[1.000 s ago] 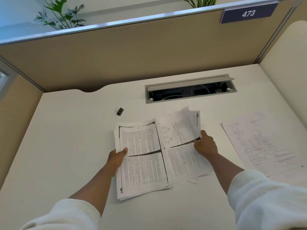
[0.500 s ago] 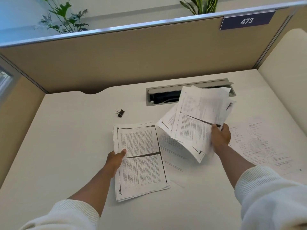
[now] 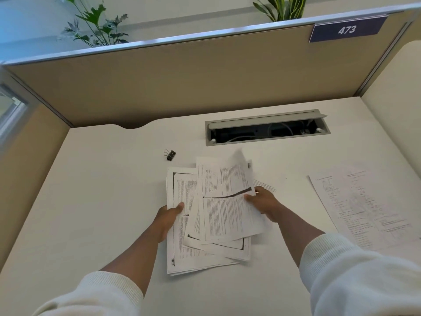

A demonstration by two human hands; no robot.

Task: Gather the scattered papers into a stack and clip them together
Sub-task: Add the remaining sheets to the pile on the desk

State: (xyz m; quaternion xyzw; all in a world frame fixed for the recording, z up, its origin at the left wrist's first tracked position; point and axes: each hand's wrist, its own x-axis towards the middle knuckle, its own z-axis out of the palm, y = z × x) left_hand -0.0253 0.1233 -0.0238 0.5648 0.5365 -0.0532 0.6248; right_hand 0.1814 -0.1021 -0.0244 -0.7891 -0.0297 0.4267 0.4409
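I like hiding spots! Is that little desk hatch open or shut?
Open. The hatch has its grey lid tipped up, and cables show in the dark slot.

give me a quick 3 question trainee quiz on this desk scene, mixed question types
1. True or false: the binder clip is already on the stack.
2. Multiple choice: the right hand grips a) the clip b) a bundle of sheets lying askew on the stack c) nothing.
3. Short answer: where do loose sheets still lie apart from the stack?

Key
1. False: it lies on the desk, beyond the stack's far left corner.
2. b
3. On the right side of the desk. The left hand holds the stack's left edge.
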